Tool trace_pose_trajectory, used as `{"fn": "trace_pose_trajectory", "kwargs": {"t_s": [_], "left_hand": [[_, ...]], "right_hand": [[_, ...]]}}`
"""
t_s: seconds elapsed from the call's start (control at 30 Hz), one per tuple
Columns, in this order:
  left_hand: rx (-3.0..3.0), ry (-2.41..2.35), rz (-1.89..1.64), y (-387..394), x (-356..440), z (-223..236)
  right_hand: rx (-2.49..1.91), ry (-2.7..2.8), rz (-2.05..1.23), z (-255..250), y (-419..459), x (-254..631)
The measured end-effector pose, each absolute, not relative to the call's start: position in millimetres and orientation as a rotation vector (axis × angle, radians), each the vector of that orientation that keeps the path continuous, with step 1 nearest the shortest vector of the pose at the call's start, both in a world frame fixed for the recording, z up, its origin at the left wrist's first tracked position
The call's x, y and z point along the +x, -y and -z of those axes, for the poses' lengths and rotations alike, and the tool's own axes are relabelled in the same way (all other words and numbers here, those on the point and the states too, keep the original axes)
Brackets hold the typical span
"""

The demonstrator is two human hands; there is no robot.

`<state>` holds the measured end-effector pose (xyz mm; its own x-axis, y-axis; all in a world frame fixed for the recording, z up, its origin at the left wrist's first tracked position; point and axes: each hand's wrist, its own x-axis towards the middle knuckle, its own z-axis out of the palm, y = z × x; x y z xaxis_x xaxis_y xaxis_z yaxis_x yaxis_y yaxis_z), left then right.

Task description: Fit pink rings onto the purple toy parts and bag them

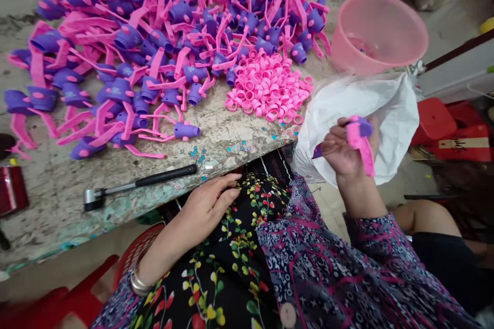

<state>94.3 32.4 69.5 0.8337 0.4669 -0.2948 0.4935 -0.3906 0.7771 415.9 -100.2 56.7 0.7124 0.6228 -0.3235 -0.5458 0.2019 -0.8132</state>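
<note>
My right hand [341, 151] holds a purple and pink plastic piece [357, 136] with a pink arm hanging down, over the mouth of a white sack [397, 108]. A bit of purple shows beside the fingers, too hidden to name. At the table's front edge, my left hand [210, 203] lies on the flowered apron [239, 252] with its fingers stretched out and nothing visible in it. A big heap of similar purple and pink pieces [154, 46] covers the table [216, 133]. Small pink rings [270, 87] form a pile to the right of that heap.
A hammer [139, 185] with a black handle lies along the front edge. Beyond the sack stands a translucent pink tub [378, 36] with small bits inside. Red stools [443, 128] are at the right, and another person's leg [428, 221] is close beside me.
</note>
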Motion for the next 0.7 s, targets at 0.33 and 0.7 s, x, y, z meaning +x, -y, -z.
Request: {"fn": "trace_pose_trajectory", "kwargs": {"t_s": [0.33, 0.7], "left_hand": [[2.006, -0.673, 0.047, -29.7, 100.2, -65.9], [1.951, -0.682, 0.007, -25.0, 97.3, -82.4]], "right_hand": [[-1.076, -0.519, -0.636, -25.2, 129.2, 427.5], [-1.208, 0.155, -1.1, -66.2, 49.6, 364.3]]}}
